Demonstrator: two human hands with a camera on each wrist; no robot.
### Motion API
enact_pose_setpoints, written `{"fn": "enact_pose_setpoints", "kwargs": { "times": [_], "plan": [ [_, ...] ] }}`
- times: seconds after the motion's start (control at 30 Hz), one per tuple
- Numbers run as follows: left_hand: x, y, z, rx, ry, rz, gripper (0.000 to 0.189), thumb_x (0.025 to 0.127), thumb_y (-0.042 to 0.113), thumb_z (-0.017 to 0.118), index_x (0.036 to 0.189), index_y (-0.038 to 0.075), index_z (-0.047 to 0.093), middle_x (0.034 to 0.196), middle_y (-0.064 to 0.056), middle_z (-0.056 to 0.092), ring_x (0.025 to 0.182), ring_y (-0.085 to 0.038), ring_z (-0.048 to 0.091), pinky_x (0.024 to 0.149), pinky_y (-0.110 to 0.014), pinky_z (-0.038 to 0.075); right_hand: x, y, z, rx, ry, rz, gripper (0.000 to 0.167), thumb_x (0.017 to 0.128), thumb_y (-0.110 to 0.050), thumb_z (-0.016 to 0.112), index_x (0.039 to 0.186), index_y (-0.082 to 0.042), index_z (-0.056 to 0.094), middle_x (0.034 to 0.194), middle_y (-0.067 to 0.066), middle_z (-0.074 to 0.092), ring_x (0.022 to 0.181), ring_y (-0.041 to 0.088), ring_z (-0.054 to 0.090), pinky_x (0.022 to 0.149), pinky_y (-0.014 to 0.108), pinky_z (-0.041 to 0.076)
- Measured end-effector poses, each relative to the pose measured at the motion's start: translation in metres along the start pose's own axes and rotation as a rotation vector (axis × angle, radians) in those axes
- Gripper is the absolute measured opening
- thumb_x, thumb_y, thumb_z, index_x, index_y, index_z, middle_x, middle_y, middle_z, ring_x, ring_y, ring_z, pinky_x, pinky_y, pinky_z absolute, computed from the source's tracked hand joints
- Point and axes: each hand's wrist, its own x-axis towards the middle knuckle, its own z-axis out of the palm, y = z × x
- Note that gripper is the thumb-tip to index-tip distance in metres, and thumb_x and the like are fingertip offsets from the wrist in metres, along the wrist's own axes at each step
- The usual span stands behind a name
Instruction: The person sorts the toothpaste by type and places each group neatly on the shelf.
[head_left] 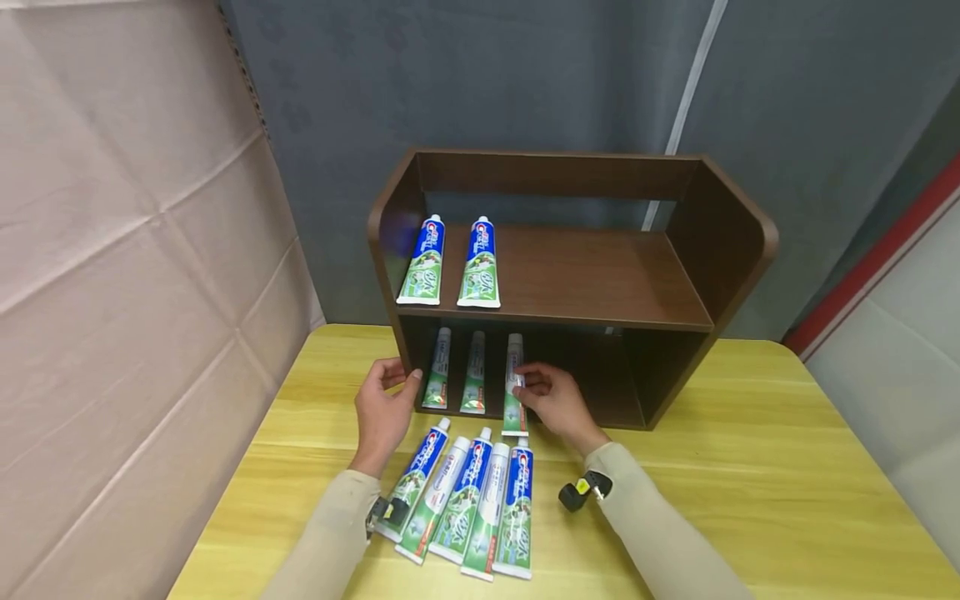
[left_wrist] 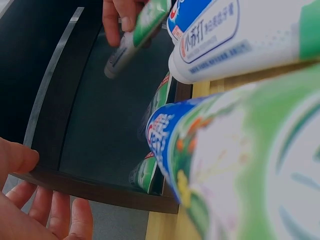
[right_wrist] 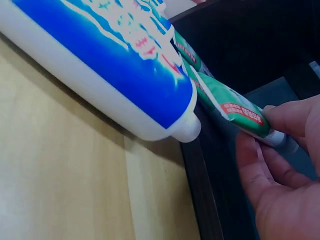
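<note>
Right hand [head_left: 558,402] pinches green-white tube [head_left: 514,414] at lower shelf [head_left: 609,390]; left hand [head_left: 382,412] grips side of rack [head_left: 577,319]

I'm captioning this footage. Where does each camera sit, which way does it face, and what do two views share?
Head: on the head, facing forward and down at the shelf and toothpaste tubes; left hand, right hand and sleeves show.
Left wrist: on that wrist, facing the shelf's side edge past close-up tubes; left hand and right hand's fingers show.
Right wrist: on that wrist, facing the shelf's lower level past a close-up tube; right hand shows.
Shared: both wrist views show the right hand holding a green-and-white tube.
</note>
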Motion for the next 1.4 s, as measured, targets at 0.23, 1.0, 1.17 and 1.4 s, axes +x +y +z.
{"fn": "enact_pose_setpoints", "kwargs": {
  "times": [0.23, 1.0, 1.17, 1.4],
  "plan": [
    [0.0, 0.0, -0.001, 0.017, -0.016, -0.014, 0.032, 0.1, 0.023, 0.074, 0.127, 0.01, 0.065, 0.123, -0.01, 0.067, 0.117, -0.028, 0.065, 0.1, -0.047, 0.061, 0.015, 0.005, 0.003, -0.066, 0.034, -0.025, 0.034, 0.095, -0.009, 0.077, 0.128, -0.008, 0.071, 0.117, 0.017, 0.076, 0.105, 0.03, 0.075, 0.09, 0.043, 0.064],
    [0.001, 0.001, -0.001, 0.016, -0.014, -0.008, 0.032, 0.1, 0.025, 0.074, 0.127, 0.011, 0.065, 0.123, -0.009, 0.067, 0.116, -0.028, 0.065, 0.1, -0.047, 0.061, 0.041, 0.016, 0.009, -0.312, 0.028, -0.096, 0.031, 0.098, -0.017, 0.074, 0.128, -0.01, 0.071, 0.109, 0.014, 0.077, 0.098, 0.028, 0.072, 0.089, 0.048, 0.061],
    [0.001, 0.001, -0.001, 0.014, -0.01, -0.007, 0.031, 0.1, 0.025, 0.074, 0.127, 0.011, 0.065, 0.123, -0.009, 0.068, 0.116, -0.028, 0.065, 0.1, -0.047, 0.061, 0.042, 0.017, 0.01, -0.334, 0.039, -0.121, 0.03, 0.097, -0.017, 0.075, 0.126, -0.008, 0.073, 0.11, 0.015, 0.078, 0.1, 0.03, 0.075, 0.088, 0.049, 0.063],
    [0.0, 0.002, -0.002, 0.014, -0.021, -0.02, 0.031, 0.1, 0.023, 0.074, 0.128, 0.01, 0.065, 0.124, -0.009, 0.068, 0.117, -0.029, 0.065, 0.101, -0.047, 0.061, 0.041, 0.013, 0.013, -0.39, 0.054, -0.112, 0.027, 0.097, -0.018, 0.075, 0.123, -0.008, 0.076, 0.112, 0.013, 0.078, 0.099, 0.029, 0.074, 0.088, 0.048, 0.063]
  ]
}}
